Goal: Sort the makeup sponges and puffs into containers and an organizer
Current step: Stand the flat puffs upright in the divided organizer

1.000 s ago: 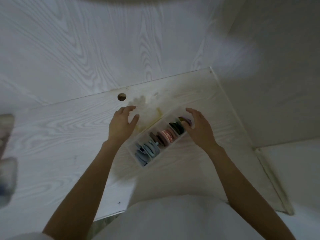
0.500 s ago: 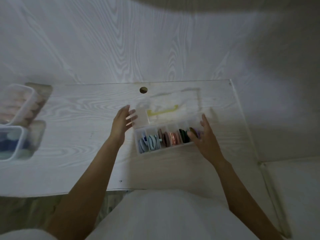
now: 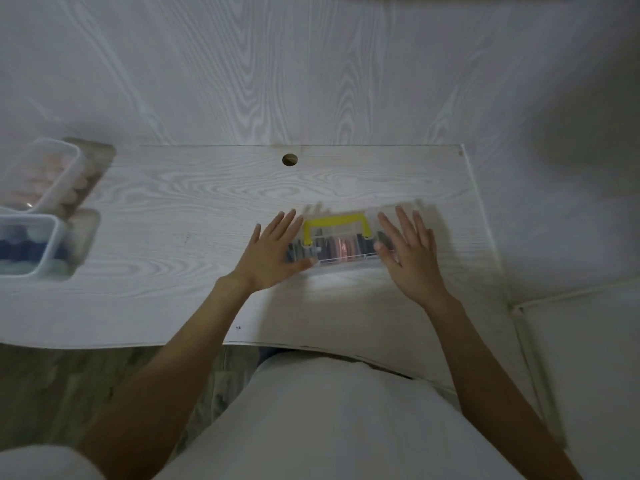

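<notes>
A clear plastic organizer with a yellow handle lies on the white table, its lid down over rows of blue, pink and dark puffs. My left hand rests flat on the organizer's left end, fingers straight. On its right end my right hand lies flat too, fingers spread. At the table's left edge stands a clear container of pink sponges, and in front of it a second container holds blue and white ones.
A round cable hole sits near the table's back edge. A wood-grain wall rises behind the table. The table's right edge runs close to the organizer, with pale floor beyond. My white shirt fills the bottom of the view.
The organizer's lid, open before, has come down over the compartments. Both hands moved from the box's sides onto the top of the lid. The camera has swung left.
</notes>
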Tool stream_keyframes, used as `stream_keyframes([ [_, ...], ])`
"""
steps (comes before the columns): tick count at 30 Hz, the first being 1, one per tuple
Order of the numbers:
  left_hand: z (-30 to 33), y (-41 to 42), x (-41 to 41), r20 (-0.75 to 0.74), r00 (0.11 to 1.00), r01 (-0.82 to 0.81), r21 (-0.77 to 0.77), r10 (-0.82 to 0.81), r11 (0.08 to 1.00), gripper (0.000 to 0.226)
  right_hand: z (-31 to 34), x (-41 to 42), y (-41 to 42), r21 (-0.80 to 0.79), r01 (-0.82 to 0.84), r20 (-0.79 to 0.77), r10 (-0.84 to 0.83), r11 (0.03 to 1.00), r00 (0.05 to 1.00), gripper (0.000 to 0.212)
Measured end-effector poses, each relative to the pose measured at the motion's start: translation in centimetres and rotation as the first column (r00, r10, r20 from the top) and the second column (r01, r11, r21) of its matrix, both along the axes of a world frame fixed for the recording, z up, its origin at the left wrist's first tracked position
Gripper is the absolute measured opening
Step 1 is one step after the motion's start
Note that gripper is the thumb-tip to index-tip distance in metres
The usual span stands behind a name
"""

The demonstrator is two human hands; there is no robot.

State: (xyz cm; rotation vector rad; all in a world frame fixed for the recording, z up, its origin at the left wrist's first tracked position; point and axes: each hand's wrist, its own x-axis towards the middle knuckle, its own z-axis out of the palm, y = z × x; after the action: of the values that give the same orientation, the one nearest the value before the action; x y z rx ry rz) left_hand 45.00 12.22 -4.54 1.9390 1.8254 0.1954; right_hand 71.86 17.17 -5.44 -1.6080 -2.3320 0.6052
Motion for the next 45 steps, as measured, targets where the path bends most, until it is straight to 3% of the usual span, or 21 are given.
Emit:
stream_keyframes([
  [3, -1.2, -0.6, 0.7, -0.092, 0.996, 0.004, 0.002, -0.003, 1.0, 0.1, -1.3, 0.1, -0.9, -0.067, -0.041, 0.104, 0.048, 0.997, 0.993, 0.059],
  [8, -1.8, -0.7, 1.5, -0.202, 0.979, 0.003, 0.052, 0.008, 0.999, 0.103, -2.0, 0.1, -1.5, -0.062, -0.043, 0.133, 0.051, 0.997, 0.99, 0.059],
  [20, -2.5, -0.2, 1.1, -0.214, 0.976, 0.051, 0.085, -0.032, 0.995, 0.094, -1.3, -0.2, -1.2, 0.032, -0.013, 0.113, 0.009, 0.999, 0.994, 0.067],
  [23, -2.2, 0.9, -0.1, -0.196, 0.976, 0.12, 0.094, -0.1, 0.988, 0.094, 0.2, 0.6, 1.6, 0.103, -0.161, 0.16, 0.143, 0.982, 0.977, 0.065],
  [26, -1.3, 2.6, -1.2, -0.26, 0.952, 0.197, 0.113, -0.162, 0.974, 0.091, 1.5, 1.1, 3.7, -0.112, -0.363, 0.149, 0.377, 0.925, 0.914, 0.081],
  [29, -0.9, 4.2, -0.5, -0.27, 0.957, 0.158, 0.194, -0.102, 0.968, 0.082, 2.0, 1.0, 3.7, -0.125, -0.315, 0.174, 0.334, 0.941, 0.926, 0.083],
  [33, -0.7, 7.0, 3.2, -0.03, 0.988, -0.131, 0.33, 0.149, 0.935, 0.059, 1.1, 2.3, 2.3, 0.071, 0.067, 0.106, -0.074, 0.995, 0.992, 0.082],
  [35, -0.2, 8.9, 6.3, 0.219, 0.957, -0.237, 0.212, 0.19, 0.948, 0.052, 0.3, 3.3, 1.9, 0.105, 0.285, 0.096, -0.295, 0.953, 0.951, 0.075],
  [37, 0.3, 10.7, 9.6, 0.482, 0.836, -0.296, -0.006, 0.262, 0.955, 0.05, -0.2, 4.4, 2.0, 0.119, 0.444, 0.124, -0.457, 0.888, 0.881, 0.065],
  [39, 0.4, 12.5, 13.0, 0.588, 0.747, -0.251, -0.182, 0.31, 0.951, 0.052, -0.6, 5.5, 2.6, 0.161, 0.543, 0.168, -0.565, 0.824, 0.808, 0.061],
  [42, 0.2, 14.4, 17.7, 0.654, 0.675, -0.125, -0.355, 0.342, 0.926, 0.057, -0.7, 6.4, 3.5, 0.252, 0.536, 0.202, -0.585, 0.806, 0.785, 0.06],
  [45, 0.2, 16.0, 21.2, 0.695, 0.625, -0.039, -0.427, 0.356, 0.903, 0.063, -0.7, 7.6, 4.3, 0.191, 0.43, 0.192, -0.463, 0.882, 0.865, 0.071],
])
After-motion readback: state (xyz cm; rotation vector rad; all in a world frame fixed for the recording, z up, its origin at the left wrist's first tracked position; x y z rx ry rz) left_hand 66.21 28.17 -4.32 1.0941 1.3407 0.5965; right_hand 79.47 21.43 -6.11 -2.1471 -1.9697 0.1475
